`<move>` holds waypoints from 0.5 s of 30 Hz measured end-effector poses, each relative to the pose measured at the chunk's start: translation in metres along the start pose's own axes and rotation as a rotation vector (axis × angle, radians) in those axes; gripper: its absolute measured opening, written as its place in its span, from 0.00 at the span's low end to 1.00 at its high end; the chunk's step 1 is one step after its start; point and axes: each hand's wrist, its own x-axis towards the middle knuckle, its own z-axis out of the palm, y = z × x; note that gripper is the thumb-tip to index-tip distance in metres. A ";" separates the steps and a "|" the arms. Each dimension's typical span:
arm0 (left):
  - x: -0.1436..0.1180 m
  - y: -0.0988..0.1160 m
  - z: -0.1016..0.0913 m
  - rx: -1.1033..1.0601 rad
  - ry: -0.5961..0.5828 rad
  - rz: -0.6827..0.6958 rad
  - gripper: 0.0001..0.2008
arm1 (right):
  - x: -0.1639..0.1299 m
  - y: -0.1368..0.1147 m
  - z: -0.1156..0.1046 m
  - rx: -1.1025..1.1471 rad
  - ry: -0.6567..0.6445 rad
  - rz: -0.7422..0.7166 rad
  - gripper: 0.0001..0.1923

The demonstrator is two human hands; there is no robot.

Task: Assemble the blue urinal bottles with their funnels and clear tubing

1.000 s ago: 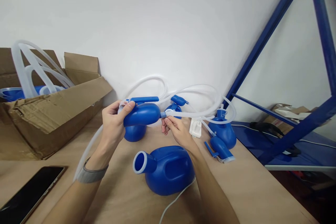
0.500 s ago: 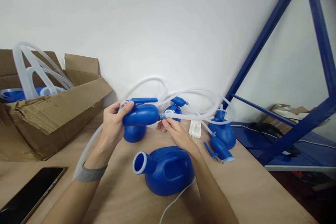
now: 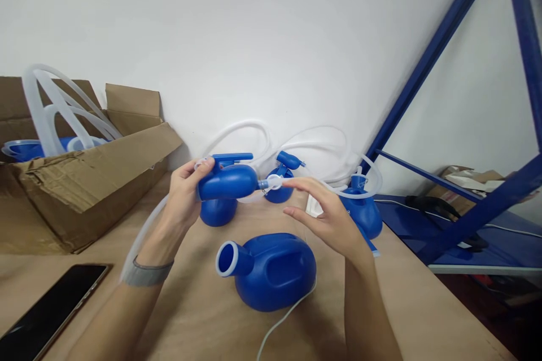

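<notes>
The blue piece (image 3: 228,182) is above the table (image 3: 190,304), pinched at its pale rim end by the left hand (image 3: 186,180). On its nozzle the tube (image 3: 271,184) seems already fitted; how firmly, I cannot tell. The right hand (image 3: 328,217) has thumb and index finger spread, the index tip at the tube. Nearer, the bottle (image 3: 275,273) stands with its mouth uncovered, so this part appears not yet done.

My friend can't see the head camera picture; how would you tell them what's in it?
A left hand holds a blue plastic piece; the open right hand is by the pale tube on its end. Nearer, a blue jug rests on a wooden table, with a cardboard box of tubes to the left.
</notes>
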 end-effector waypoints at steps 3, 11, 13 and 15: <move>-0.013 -0.006 0.012 0.074 -0.127 -0.032 0.20 | 0.004 -0.004 0.015 -0.235 0.090 -0.098 0.39; -0.021 0.000 0.017 0.477 -0.484 -0.044 0.24 | 0.000 0.024 -0.007 -0.402 -0.071 0.200 0.49; -0.016 0.008 0.005 0.579 -0.566 -0.064 0.29 | -0.010 0.032 -0.027 -0.470 -0.042 0.302 0.50; -0.012 0.018 -0.008 0.698 -0.699 -0.092 0.32 | -0.021 0.043 -0.044 -0.521 -0.036 0.432 0.50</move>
